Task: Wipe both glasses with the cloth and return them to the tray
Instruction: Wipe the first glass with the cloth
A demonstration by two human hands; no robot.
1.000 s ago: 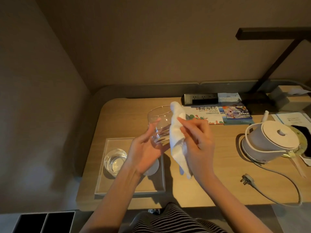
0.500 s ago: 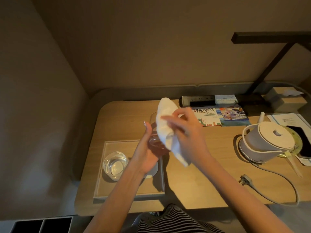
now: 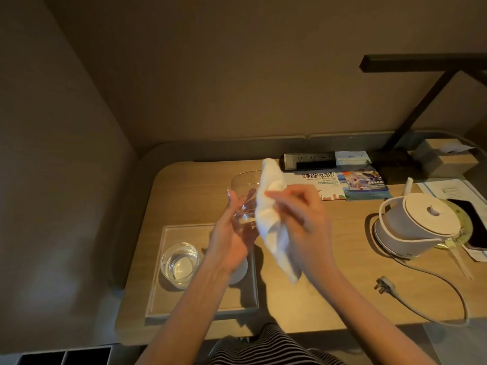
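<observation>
My left hand (image 3: 232,238) grips a clear glass (image 3: 243,196) by its base, lifted above the table and tilted with its rim pointing away. My right hand (image 3: 303,222) pinches a white cloth (image 3: 271,214) and presses it against the right side of that glass; the cloth's tail hangs down below my palm. A second clear glass (image 3: 180,262) stands upright at the left of the pale rectangular tray (image 3: 168,308). A white round coaster (image 3: 238,272) lies on the tray, mostly hidden under my left wrist.
A white electric kettle (image 3: 413,227) stands at the right, its cord and plug (image 3: 384,284) trailing across the wooden desk (image 3: 316,299). Brochures (image 3: 342,183) and a power strip (image 3: 308,160) lie at the back. A tissue box (image 3: 445,159) and dark phone (image 3: 471,225) sit far right.
My right hand has kept working the cloth over the glass, shifting it from the rim's right edge across the glass and back to its side. The left hand still holds the glass raised.
</observation>
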